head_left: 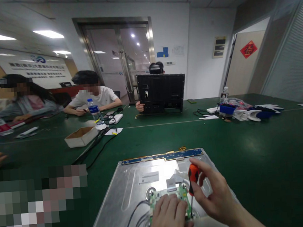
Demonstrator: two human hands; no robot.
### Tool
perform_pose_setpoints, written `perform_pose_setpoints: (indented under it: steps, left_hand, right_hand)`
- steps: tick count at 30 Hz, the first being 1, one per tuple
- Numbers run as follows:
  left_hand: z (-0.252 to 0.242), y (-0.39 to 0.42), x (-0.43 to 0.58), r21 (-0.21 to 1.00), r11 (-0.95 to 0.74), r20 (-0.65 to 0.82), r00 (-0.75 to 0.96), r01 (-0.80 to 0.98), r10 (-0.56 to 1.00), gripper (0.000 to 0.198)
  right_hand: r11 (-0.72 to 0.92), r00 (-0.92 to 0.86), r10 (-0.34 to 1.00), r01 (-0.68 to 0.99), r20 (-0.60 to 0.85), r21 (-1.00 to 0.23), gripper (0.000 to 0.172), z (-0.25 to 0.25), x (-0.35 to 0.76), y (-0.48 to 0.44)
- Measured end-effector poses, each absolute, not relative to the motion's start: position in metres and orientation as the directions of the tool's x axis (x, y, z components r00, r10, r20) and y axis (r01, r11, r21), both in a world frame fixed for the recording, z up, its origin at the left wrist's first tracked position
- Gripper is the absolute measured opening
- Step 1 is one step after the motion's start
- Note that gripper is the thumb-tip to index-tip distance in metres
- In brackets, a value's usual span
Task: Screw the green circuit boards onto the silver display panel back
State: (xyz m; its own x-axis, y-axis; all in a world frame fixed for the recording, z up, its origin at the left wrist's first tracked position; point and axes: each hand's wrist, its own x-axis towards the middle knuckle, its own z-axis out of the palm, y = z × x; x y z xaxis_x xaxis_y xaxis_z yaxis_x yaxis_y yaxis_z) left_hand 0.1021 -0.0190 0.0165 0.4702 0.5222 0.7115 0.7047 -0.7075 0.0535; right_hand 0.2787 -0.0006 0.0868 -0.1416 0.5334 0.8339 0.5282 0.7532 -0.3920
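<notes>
My right hand point(216, 193) pinches the orange-and-black handle of a screwdriver point(193, 175), held nearly upright. Its tip points down at the right lower corner of a green circuit board point(183, 193). My left hand point(170, 214) lies over that board, fingers flat and close together, covering much of it. Under both is a silver metal panel point(127, 184), with a narrow blue circuit strip point(159, 157) along its far edge. A flat ribbon cable point(171, 184) meets the top of the board, and dark wires point(137, 208) run from its left side.
Across the green table point(258, 154), a person holds up a black panel point(162, 92). An open cardboard box point(81, 137), cables point(98, 145) and a water bottle point(94, 110) are left. A blue tray point(226, 109) with plastic bags stands right. Other people sit at left.
</notes>
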Motion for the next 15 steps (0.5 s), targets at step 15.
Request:
perform_pose_setpoints:
  steps: [15]
  left_hand:
    - [-0.013,-0.001,0.122,-0.041,-0.707,0.81,0.438,0.706,0.39,0.02]
  right_hand:
    - [0.783,-0.215,0.482,0.54,0.849,-0.308,0.052,0.084,0.278,-0.004]
